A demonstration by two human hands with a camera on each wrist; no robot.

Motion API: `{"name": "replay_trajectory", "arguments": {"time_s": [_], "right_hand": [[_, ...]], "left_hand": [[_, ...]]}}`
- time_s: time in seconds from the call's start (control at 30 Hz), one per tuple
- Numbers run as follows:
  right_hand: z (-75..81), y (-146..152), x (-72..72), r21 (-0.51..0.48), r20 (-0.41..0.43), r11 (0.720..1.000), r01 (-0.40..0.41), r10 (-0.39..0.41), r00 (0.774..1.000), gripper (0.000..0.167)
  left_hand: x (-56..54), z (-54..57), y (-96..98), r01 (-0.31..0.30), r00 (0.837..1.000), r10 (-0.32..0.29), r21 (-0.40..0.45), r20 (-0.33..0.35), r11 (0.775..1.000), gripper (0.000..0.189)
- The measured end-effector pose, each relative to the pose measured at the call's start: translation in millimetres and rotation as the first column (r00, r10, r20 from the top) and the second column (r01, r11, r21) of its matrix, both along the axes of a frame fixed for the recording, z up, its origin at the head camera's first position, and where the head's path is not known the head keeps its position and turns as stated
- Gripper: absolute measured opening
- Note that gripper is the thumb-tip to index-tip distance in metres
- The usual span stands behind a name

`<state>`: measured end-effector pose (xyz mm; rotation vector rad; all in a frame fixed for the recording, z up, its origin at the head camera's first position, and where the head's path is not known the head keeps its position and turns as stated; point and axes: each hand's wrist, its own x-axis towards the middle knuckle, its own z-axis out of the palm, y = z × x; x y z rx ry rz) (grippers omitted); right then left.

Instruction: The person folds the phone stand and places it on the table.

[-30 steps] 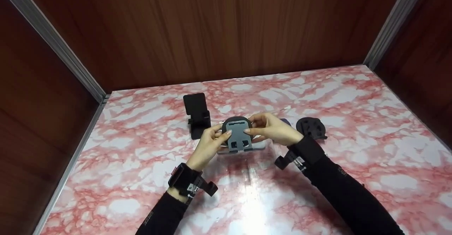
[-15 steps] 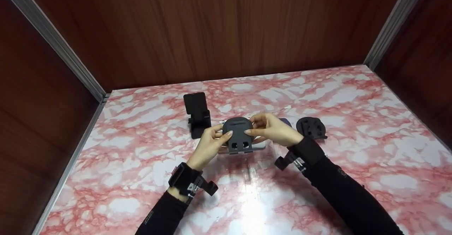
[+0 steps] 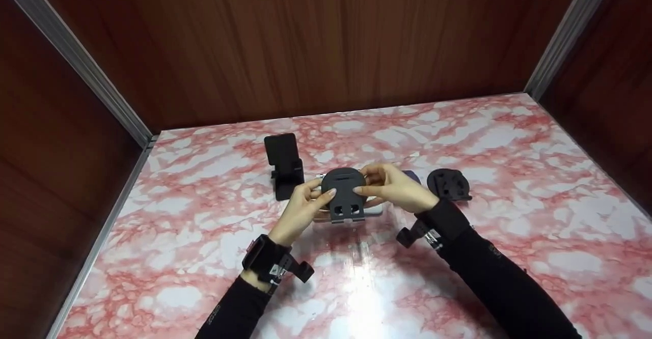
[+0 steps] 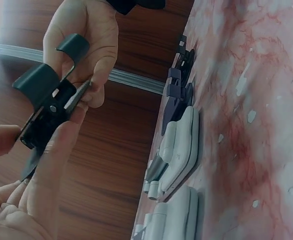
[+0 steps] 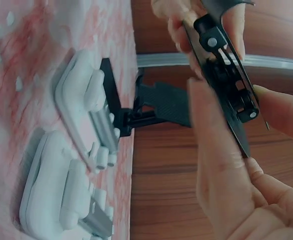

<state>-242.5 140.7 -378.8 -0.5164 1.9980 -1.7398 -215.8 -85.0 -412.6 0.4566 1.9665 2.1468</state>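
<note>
Both hands hold a black folding phone stand (image 3: 344, 192) above the table, its flat plate facing the head camera and a rounded base edge showing behind the plate's top. The left hand (image 3: 301, 207) grips its left edge, thumb on the plate and fingers behind. On the opposite edge, the right hand (image 3: 397, 188) pinches it in the same way. Seen from the left wrist, the stand (image 4: 49, 107) shows two curved lips and a hinge between plate and base. From the right wrist, the hinge side of the stand (image 5: 226, 75) lies between thumb and fingers.
An unfolded black phone stand (image 3: 284, 163) stands at back left. To the right lies a round black folded stand (image 3: 449, 185), with a purple one (image 3: 411, 176) partly hidden by the right hand. White folded stands (image 5: 81, 100) lie below the hands on the marbled table (image 3: 509, 176).
The held stand's plate has tilted slightly, turning from light grey to dark as its glare went. Both hands keep nearly the same place and grip.
</note>
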Motion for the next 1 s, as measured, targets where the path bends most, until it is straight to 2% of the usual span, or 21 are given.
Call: {"name": "replay_trajectory", "arguments": {"time_s": [0.13,0.2,0.27,0.37,0.47,0.53,0.67,0.73,0.8,0.83,0.9,1.0], "right_hand": [[4.3,1,4.2,-0.038,0.034,0.999,0.002,-0.001,0.999,0.032],[6.1,3,5.0,-0.073,0.057,0.997,-0.006,0.010,0.998,0.034],[7.7,7,5.6,-0.119,0.083,0.993,-0.007,0.017,0.996,0.037],[10.6,15,5.9,-0.217,0.127,0.976,-0.005,0.034,0.991,0.039],[13.5,25,5.2,-0.290,0.153,0.957,-0.004,0.050,0.987,0.034],[15.2,34,4.5,-0.328,0.164,0.945,0.001,0.056,0.985,0.028],[16.1,51,3.1,-0.394,0.165,0.919,0.003,0.067,0.984,0.023],[15.8,59,2.5,-0.427,0.168,0.904,0.006,0.073,0.983,0.023],[15.2,66,2.2,-0.451,0.175,0.892,0.009,0.078,0.981,0.025],[15.0,70,2.2,-0.458,0.179,0.889,0.015,0.075,0.981,0.026],[14.4,78,2.4,-0.460,0.191,0.887,0.034,0.061,0.980,0.026],[13.7,89,3.0,-0.450,0.212,0.890,0.078,0.022,0.977,0.026]], "left_hand": [[2.3,4.9,1.3,-0.001,0.998,0.000,-0.009,-0.060,1.000,0.037],[3.7,7.6,1.2,-0.030,0.994,0.023,-0.056,-0.111,0.998,0.037],[5.5,11.0,0.5,-0.077,0.981,0.054,-0.119,-0.186,0.990,0.039],[7.0,14.3,-1.4,-0.155,0.942,0.079,-0.214,-0.326,0.964,0.043],[7.9,16.1,-3.4,-0.230,0.886,0.072,-0.299,-0.458,0.926,0.047],[8.2,16.0,-4.5,-0.283,0.849,0.060,-0.354,-0.525,0.891,0.049],[6.9,13.7,-4.3,-0.379,0.785,0.009,-0.468,-0.620,0.798,0.057],[6.0,11.5,-3.5,-0.426,0.747,-0.033,-0.517,-0.664,0.743,0.062],[5.1,8.6,-2.7,-0.483,0.707,-0.072,-0.555,-0.703,0.677,0.066],[4.8,7.1,-2.3,-0.508,0.693,-0.087,-0.570,-0.715,0.646,0.068],[4.3,4.5,-2.1,-0.549,0.678,-0.106,-0.596,-0.728,0.585,0.072],[4.4,2.6,-3.0,-0.575,0.684,-0.119,-0.632,-0.720,0.519,0.076]]}}
